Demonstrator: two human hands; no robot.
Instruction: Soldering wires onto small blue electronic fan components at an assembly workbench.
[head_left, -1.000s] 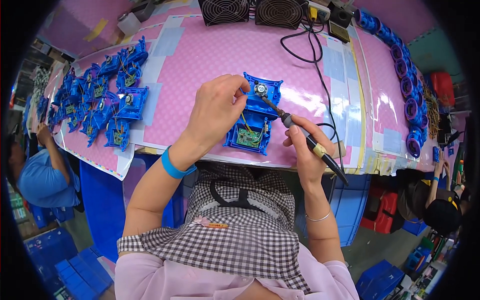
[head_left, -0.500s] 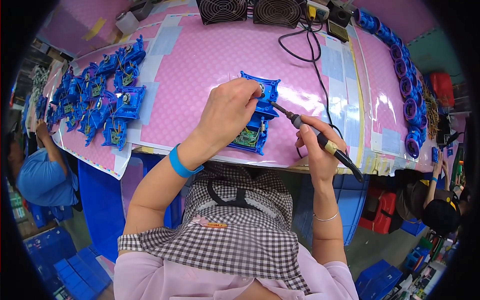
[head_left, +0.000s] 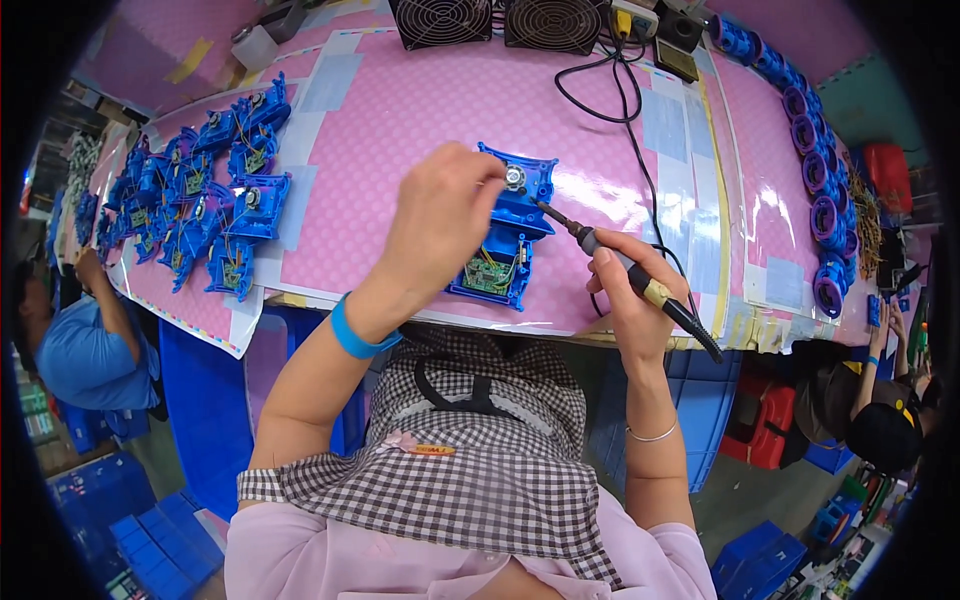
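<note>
A blue plastic housing (head_left: 541,188) lies on the pink table, with a round silver-and-black part (head_left: 515,178) set in its upper half and a green circuit board (head_left: 489,276) with wires in its lower half. My left hand (head_left: 446,205) is over the housing's left side, fingertips pinched beside the round part; what they hold, if anything, is too small to make out. My right hand (head_left: 638,283) grips a soldering iron (head_left: 588,242) like a pen. The iron's tip points at the housing just below the round part.
Several wired blue housings (head_left: 195,190) lie at the left, and blue ring-shaped parts (head_left: 826,217) line the right. Two black fans (head_left: 444,22) and a soldering stand (head_left: 678,45) are at the back. A black cord (head_left: 640,130) crosses the table. People work at both sides.
My left hand has pulled back to the left, uncovering the round part. The iron and my right hand have shifted only slightly.
</note>
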